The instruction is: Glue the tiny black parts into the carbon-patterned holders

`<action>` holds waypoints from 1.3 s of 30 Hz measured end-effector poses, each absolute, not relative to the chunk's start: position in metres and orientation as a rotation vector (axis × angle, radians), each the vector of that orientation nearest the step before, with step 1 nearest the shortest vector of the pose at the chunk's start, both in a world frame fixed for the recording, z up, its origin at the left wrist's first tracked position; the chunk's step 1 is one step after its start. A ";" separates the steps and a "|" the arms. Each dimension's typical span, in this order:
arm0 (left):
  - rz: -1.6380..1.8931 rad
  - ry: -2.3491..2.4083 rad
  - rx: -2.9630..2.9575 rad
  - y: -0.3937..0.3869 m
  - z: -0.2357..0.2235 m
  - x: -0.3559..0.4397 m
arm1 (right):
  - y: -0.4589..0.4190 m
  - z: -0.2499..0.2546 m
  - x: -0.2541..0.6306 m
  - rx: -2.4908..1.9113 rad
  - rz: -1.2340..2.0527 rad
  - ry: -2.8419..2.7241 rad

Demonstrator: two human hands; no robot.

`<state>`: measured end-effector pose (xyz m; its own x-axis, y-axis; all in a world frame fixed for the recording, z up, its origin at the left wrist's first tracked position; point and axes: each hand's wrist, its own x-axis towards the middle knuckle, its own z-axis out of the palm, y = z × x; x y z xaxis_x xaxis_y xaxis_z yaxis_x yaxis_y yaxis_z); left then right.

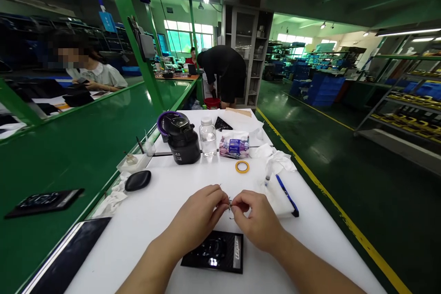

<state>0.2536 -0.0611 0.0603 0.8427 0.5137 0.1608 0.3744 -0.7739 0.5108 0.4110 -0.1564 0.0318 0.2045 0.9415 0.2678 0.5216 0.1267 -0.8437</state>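
Over the white table, my left hand [206, 213] and my right hand [257, 218] meet fingertip to fingertip. Both pinch a small, thin part [229, 204] with fine prongs; it is too small to name. Just below my hands lies a black plaque [225, 262] with a glossy dark car-like shape on it and a silver strip of lettering at its right side. My left forearm and hand cover part of its upper left.
Behind my hands stand a black jug [186, 147], a clear bottle [208, 138], a tissue pack [234, 144] and a yellow tape roll [242, 166]. A blue pen-like tool [286, 195] lies right, a black oval case [138, 180] left. A green conveyor [103, 133] runs alongside; other people are beyond.
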 end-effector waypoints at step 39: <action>0.853 0.688 2.244 -0.076 0.057 0.264 | -0.148 0.028 0.421 -1.152 1.310 -0.724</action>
<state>0.2641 -0.0758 0.0570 0.6539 0.6503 0.3867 0.2403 -0.6632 0.7088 0.4211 -0.1479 0.0283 0.1759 0.9657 -0.1908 -0.3516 -0.1194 -0.9285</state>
